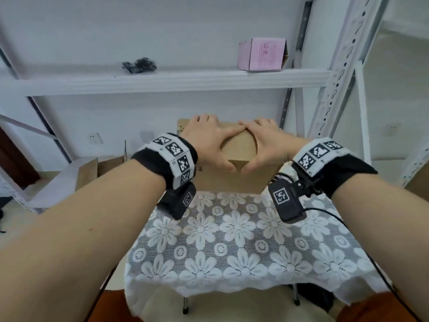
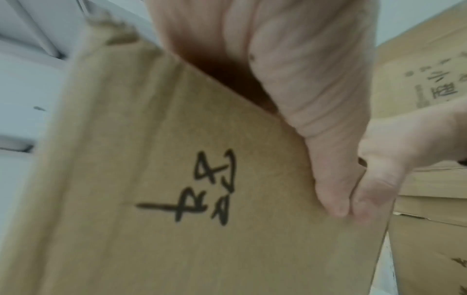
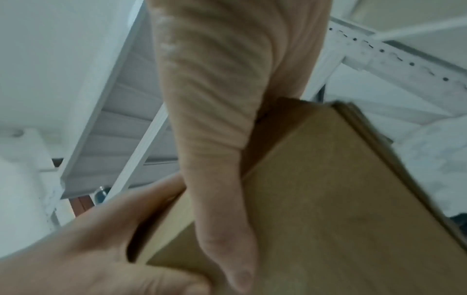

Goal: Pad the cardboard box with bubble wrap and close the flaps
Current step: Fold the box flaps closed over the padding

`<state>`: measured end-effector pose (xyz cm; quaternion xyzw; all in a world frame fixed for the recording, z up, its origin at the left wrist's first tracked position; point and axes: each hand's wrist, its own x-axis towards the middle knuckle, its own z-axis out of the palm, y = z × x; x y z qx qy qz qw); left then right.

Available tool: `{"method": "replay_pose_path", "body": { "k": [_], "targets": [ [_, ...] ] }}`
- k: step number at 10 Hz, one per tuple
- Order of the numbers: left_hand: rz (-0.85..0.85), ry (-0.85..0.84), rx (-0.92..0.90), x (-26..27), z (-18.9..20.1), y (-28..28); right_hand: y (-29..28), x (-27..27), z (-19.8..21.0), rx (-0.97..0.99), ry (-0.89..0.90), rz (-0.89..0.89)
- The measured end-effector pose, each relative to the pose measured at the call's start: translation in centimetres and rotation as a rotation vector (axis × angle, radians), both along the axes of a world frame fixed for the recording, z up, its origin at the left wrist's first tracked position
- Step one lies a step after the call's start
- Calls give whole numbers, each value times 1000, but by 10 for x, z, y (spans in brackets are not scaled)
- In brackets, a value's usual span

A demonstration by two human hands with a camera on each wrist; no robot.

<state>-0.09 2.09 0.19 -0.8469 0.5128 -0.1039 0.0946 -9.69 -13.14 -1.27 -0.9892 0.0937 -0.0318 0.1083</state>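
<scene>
The cardboard box [image 1: 239, 159] stands at the far edge of the lace-covered table [image 1: 232, 240], top closed, a near corner turned toward the wearer; its long axis cannot be told. The top is pressed flat by the left hand [image 1: 209, 138] and right hand [image 1: 267, 140], fingers spread, thumbs hooked over the near edge. No bubble wrap is seen. Flap closing appears nearly complete; next, release is judged sufficient.

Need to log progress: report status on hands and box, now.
Left hand and right hand both flat on top of the cardboard box, thumbs on its near face. Flaps down. Bubble wrap not visible. Nothing in the way on the lace tablecloth.
</scene>
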Motion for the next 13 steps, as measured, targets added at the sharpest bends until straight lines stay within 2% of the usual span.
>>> {"method": "replay_pose_path", "body": {
  "k": [1,3,6,9,10,11,12,13],
  "targets": [
    [0,91,-40,7,-18,-2,-2,2,-2,-46,59,-10],
    [37,147,-59,22,-40,-13,-10,17,-17,-14,103,-18],
    [94,254,90,37,-76,-23,-18,41,-55,-31,267,-62],
    [139,287,79,33,-75,-26,-15,38,-52,-11,286,-71],
    [159,300,70,23,-61,-26,-12,30,-42,-4,270,-72],
    [165,491,83,21,-32,-25,-7,22,-26,-66,227,-77],
    [180,587,3,20,3,-19,-4,14,-10,-79,190,-52],
    [197,587,-396,17,11,-14,2,4,7,1,147,-69]
  ]
}}
